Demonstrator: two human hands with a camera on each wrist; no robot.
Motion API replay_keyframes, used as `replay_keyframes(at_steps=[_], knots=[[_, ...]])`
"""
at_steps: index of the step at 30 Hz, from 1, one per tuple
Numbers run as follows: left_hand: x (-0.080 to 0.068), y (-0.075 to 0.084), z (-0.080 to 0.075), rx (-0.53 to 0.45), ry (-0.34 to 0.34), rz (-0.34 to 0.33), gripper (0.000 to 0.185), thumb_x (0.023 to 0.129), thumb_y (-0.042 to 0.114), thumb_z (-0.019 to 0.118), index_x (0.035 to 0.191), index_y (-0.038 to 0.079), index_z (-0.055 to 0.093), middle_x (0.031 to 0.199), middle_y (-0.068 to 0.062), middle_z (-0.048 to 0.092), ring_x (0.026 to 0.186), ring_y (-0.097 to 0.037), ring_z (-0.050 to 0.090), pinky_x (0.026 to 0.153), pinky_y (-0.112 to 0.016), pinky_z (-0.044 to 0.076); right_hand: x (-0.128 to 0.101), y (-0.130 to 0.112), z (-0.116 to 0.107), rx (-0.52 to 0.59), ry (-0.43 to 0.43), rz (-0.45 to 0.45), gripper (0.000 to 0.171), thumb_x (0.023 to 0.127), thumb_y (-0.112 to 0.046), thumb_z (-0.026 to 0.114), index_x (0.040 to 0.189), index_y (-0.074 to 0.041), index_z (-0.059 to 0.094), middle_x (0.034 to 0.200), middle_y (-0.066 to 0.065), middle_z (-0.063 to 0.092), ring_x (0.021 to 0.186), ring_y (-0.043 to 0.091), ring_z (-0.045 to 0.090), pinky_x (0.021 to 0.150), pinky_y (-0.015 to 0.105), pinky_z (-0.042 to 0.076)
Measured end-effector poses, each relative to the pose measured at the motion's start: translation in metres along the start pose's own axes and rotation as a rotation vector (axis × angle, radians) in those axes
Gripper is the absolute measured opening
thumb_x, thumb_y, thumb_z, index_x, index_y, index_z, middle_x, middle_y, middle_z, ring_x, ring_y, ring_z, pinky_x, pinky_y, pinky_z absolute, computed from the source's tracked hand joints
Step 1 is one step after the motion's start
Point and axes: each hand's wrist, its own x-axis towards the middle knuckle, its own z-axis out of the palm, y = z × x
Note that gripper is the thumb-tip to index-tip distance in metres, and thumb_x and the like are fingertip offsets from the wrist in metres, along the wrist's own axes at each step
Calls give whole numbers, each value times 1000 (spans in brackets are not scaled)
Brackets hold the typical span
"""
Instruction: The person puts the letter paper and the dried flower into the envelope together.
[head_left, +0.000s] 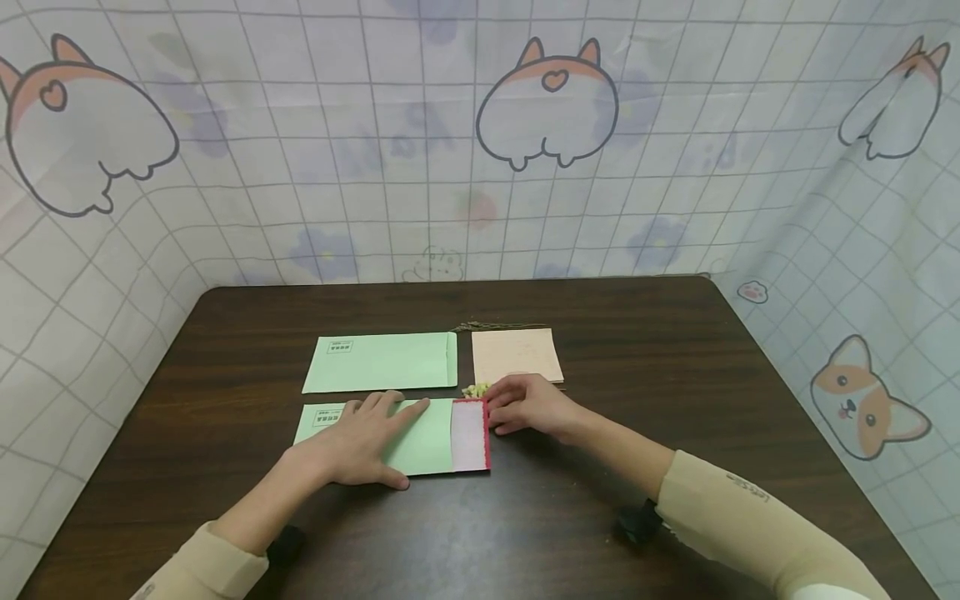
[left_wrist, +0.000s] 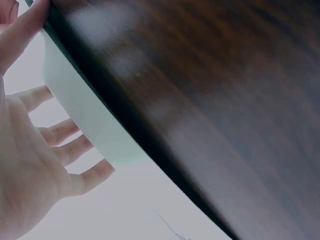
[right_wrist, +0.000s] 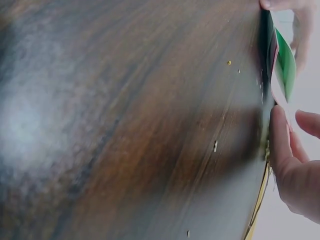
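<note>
The left hand (head_left: 360, 442) is lying flat, fingers straight, pressing on the pale green paper envelope (head_left: 420, 442) at the near middle of the dark wooden surface (head_left: 675, 400). The right hand (head_left: 528, 404) is pinching, with curled fingers, the envelope's red-edged white flap (head_left: 470, 435). A second green envelope (head_left: 382, 362) is lying behind.

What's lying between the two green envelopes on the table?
Nothing: in the head view only a bare strip of dark table separates the far green envelope from the near green envelope, which the left hand presses.
</note>
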Motion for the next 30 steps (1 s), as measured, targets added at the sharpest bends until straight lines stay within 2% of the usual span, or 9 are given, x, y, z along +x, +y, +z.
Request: replay_keyframes(at_steps=[17,30], knots=[[1,0,-1,-8,-12,-10,106,77,55,86,161,16,35,147,-17,41,137,-37,38,102,-63,33,4,-5,9,62,-50,-25,39,96,5,67,132,13,54,116,24,70,100,33,73,87,43,58],[2,0,-1,-13,-14,-10,106,77,55,86,161,17,35,147,-17,41,135,-38,39,102,-63,34,9,-6,17,95,-81,-26,42,96,5,67,135,12,53,120,26,68,107,35,71,90,43,56]])
